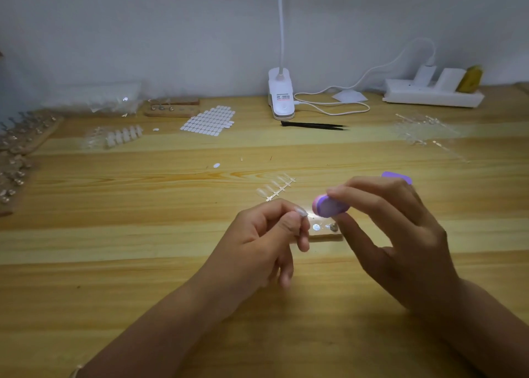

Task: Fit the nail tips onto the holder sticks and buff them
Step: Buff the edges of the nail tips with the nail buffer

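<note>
The left hand (263,240) pinches a clear nail tip (301,211) between thumb and forefinger. Just beside those fingers, the right hand (400,234) grips a purple buffer block (329,206). The clip lamp (282,94) label is too blurred to read.

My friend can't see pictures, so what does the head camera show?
The left hand pinches a clear nail tip while the right hand holds a purple buffer close to it, over a wooden table. A strip of nail tips lies just behind.
</note>
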Available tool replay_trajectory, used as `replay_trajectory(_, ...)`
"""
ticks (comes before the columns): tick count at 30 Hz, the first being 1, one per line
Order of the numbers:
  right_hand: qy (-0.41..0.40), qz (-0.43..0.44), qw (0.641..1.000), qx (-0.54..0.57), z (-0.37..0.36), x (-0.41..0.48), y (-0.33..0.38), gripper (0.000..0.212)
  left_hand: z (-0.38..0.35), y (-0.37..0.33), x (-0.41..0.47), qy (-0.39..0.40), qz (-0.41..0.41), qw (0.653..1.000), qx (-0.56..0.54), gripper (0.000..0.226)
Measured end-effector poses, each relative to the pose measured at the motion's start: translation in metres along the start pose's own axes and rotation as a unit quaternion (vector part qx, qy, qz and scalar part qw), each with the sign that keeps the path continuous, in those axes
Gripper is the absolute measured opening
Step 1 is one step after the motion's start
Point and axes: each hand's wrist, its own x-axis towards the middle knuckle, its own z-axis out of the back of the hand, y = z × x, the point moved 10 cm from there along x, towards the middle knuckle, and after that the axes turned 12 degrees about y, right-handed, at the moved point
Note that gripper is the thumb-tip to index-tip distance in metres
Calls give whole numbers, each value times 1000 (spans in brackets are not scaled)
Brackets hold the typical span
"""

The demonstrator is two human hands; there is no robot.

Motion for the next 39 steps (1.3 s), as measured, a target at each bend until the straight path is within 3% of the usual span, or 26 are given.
replay_trajectory(6,20,7,1000,-10,-7,1,11,32,-13,-5,-1,44,-32,998,-6,16)
replay_trajectory(10,24,-22,999,14,-5,0,0,35,-5,-8,-2,-6,-62,998,27,12)
replay_trajectory(16,20,-13,995,98,-4,2,3,39,-7,-11,-3,2,-83,997,1,24)
replay_trajectory(22,27,-42,988,146,-6,3,-3,31,5,-12,-4,-58,-99,993,7,24)
replay_trajectory(25,5,-151,952,268,-7,-2,-28,19,11,-12,-7,-85,-96,991,25,23)
replay_trajectory(27,20,-208,903,375,-17,-4,-38,17,10,-17,-8,-89,-106,988,72,13)
replay_trajectory(29,61,-237,876,415,-29,-7,-38,17,5,-26,-9,-87,-125,978,143,8)
replay_trajectory(33,147,-198,890,383,-43,-4,-18,23,1,-36,-11,-88,-144,963,212,11)
replay_trajectory(39,104,-168,925,324,-34,-1,-16,5,4,-42,-17,-129,-151,955,220,23)
